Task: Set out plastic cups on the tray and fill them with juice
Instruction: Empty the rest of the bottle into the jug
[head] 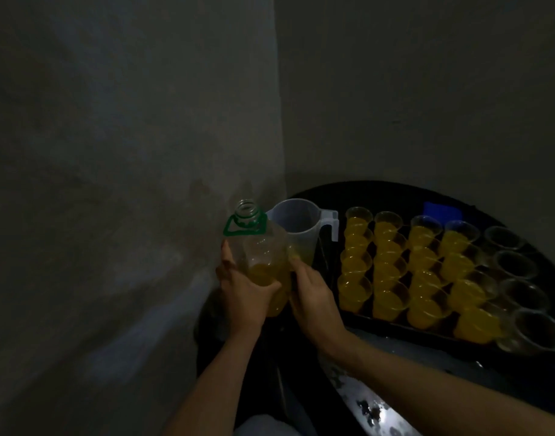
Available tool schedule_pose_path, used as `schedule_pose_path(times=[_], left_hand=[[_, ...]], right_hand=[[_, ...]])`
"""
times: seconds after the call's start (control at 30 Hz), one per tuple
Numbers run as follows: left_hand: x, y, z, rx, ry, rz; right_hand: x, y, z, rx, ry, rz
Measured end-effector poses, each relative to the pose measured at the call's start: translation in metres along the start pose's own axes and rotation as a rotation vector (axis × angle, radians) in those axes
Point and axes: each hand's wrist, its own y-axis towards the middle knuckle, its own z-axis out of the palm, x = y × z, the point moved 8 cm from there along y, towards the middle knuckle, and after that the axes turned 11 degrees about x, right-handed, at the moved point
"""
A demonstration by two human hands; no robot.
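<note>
Dim light, head view, looking down into a wall corner.

Left hand (243, 292): wrapped round the lower left side of the bottle (265, 247), thumb lying across the front, fingers running up the left wall of it. Firm grip.

Right hand (312, 298): back of hand to the camera, closed against the lower right side of the same bottle, thumb pointing up along it. Fingertips are hidden behind the bottle.

Bottle: clear plastic, upright, uncapped, threaded neck showing. A green carry handle (245, 226) is looped under the neck. Juice (265, 276) fills only the lower part.

Jug (296, 228): translucent, just behind and right of the bottle, handle facing right, a little juice at the bottom. Whether it touches the bottle cannot be told.

Tray (395, 325): black, on the dark counter (380, 410), right of the hands. Four rows of filled cups (386, 305), packed rim to rim. One row of empty cups (521, 294) along the right edge.

Blue object (442, 210) beyond the tray, kind unclear.

Writing: any label or scale on the bottle or jug is too dark and blurred to read.
</note>
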Motion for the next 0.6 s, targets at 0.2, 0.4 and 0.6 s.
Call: schedule_pose_path(times=[0.2, 0.4, 0.6], left_hand=[[-0.001, -0.003, -0.003, -0.104, -0.004, 0.012], [0.033, -0.008, 0.025, -0.033, -0.249, -0.08], [0.041, 0.006, 0.038, 0.07, -0.251, -0.041]], right_hand=[[0.048, 0.024, -0.082, -0.294, 0.018, -0.083], [0.112, 0.055, -0.099, -0.293, -0.28, -0.414], [0.126, 0.073, -0.082, -0.273, -0.45, -0.6]])
